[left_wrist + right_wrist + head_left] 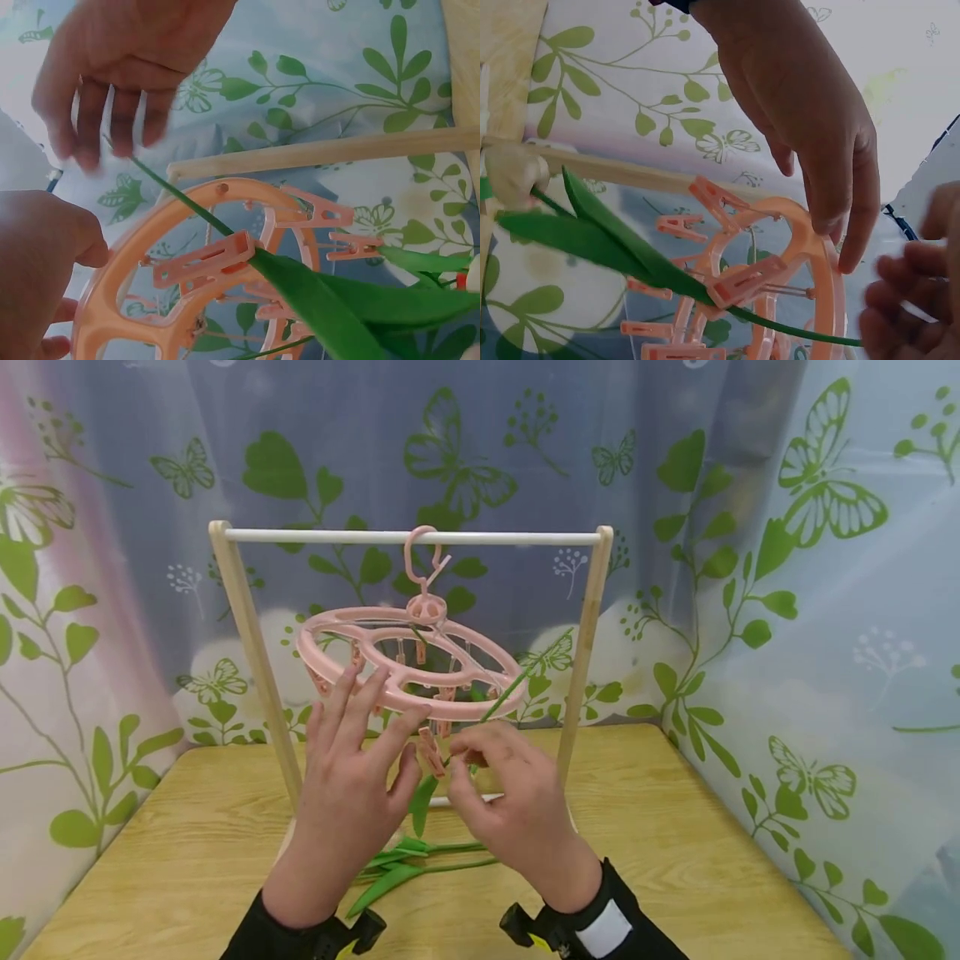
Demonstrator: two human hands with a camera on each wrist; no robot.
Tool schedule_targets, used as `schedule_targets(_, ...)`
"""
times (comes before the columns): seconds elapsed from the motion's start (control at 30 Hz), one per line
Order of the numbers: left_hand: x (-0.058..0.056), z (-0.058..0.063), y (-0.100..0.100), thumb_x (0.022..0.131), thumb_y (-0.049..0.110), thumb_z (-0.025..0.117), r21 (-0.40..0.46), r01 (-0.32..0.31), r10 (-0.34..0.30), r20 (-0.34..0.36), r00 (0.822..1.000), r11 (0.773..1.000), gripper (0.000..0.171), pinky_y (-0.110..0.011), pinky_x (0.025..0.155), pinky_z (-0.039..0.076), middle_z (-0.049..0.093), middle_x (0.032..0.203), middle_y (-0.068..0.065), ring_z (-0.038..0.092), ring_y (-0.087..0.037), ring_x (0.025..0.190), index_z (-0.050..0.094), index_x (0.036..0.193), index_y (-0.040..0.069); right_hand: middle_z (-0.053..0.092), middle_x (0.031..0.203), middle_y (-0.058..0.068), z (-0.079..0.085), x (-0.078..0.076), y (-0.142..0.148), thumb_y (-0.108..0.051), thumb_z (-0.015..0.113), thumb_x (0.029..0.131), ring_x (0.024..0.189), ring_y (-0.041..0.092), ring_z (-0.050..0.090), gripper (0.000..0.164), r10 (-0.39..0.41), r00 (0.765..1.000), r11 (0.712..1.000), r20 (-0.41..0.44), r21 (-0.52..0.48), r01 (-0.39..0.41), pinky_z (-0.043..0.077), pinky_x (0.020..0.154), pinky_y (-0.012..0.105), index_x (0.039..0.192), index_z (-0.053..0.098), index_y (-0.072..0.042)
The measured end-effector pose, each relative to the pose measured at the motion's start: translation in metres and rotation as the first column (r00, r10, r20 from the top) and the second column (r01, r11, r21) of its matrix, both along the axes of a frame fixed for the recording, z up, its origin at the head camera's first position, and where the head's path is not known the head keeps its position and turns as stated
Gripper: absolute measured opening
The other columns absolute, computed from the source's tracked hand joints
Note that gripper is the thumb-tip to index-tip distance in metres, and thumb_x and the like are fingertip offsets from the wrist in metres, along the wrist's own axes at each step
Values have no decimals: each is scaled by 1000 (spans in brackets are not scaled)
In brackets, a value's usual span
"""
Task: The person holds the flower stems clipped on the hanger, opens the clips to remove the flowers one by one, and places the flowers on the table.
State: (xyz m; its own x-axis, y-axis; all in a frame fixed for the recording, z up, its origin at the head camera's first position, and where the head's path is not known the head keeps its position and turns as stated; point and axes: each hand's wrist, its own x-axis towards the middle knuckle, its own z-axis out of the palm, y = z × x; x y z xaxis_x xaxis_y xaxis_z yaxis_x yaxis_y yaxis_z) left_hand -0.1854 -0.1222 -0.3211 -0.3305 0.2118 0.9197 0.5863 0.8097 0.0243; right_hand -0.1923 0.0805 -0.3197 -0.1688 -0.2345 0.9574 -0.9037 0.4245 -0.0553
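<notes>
A pink oval clip hanger (420, 703) hangs tilted by its hook from a white rail. My left hand (352, 777) touches its near rim with extended fingers. Just right of the near clothespin (431, 752) is my right hand (517, 802), its fingers loosely bent beside a green stem (525, 677). In the right wrist view that clothespin (748, 282) grips the stem of a white flower (514, 176), which hangs head down with long green leaves (619, 244). The stem's thin end sticks up past the rim, and my right fingers (90, 142) blur near it.
Wooden posts (251, 660) hold up the white rail (315, 536). More flowers with green leaves (390, 885) lie on the wooden table (660, 843) below. Other pink clothespins (676, 225) dangle round the hanger. A leaf-print curtain (810, 635) surrounds the table.
</notes>
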Motion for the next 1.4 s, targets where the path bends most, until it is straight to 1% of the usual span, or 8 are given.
schedule_targets(0.2,0,0,0,90,7,77,-10,-12,11,-14,1000,1000,42,-76,121,31,56,162,-25,37,-49,162,79,131,14,81,120,7,-4,2,-5,-16,83,98,80,11,75,32,-244,950,956,197,214,201,60,70,22,129,77,-7)
schedule_targets(0.47,-1,1,2,89,7,77,-15,4,-4,-15,1000,1000,46,-78,120,30,56,163,-23,37,-49,161,78,134,14,81,125,9,-5,-7,-8,-21,80,103,79,15,78,58,-280,883,941,378,292,173,58,64,23,156,59,-11)
schedule_targets(0.67,1,2,2,91,7,77,-17,27,-28,-11,1000,999,40,-71,128,29,55,163,-24,37,-50,162,79,130,11,80,107,3,-8,-16,-11,-21,79,104,82,15,78,33,-229,809,957,541,275,87,60,69,25,134,67,-15)
schedule_targets(0.8,6,6,2,96,7,69,0,104,-104,-37,994,995,23,-64,127,36,61,156,-24,47,-48,154,81,116,8,76,98,-1,-9,-18,-12,-22,77,105,80,12,74,21,-233,796,957,559,278,85,58,71,25,122,68,-14)
schedule_targets(0.97,20,12,1,99,6,64,-22,213,-214,-23,977,977,17,-43,97,58,78,114,-10,73,-26,105,80,104,8,78,97,0,-9,-19,-12,-25,77,104,73,8,66,25,-223,802,961,554,263,86,51,65,23,124,67,-13)
schedule_targets(1.1,29,14,0,96,8,77,-111,130,-107,190,976,985,9,-26,65,55,79,96,1,69,-10,78,80,103,12,82,100,3,-9,-19,-12,-28,76,104,69,5,64,25,-218,790,963,573,260,77,47,59,22,122,65,-16)
schedule_targets(1.27,25,11,0,90,24,93,-273,-76,193,432,881,959,20,-27,57,51,78,97,0,65,-11,71,76,97,18,83,104,1,-11,-18,-13,-30,76,104,72,5,66,24,-201,724,969,660,243,47,49,59,23,122,63,-20)
schedule_targets(1.4,16,5,1,86,31,96,-324,-101,266,520,812,941,31,-29,55,48,75,92,0,60,-11,65,73,101,18,82,110,0,-12,-17,-14,-31,76,105,80,8,71,24,-181,674,976,716,216,32,52,63,25,122,62,-22)
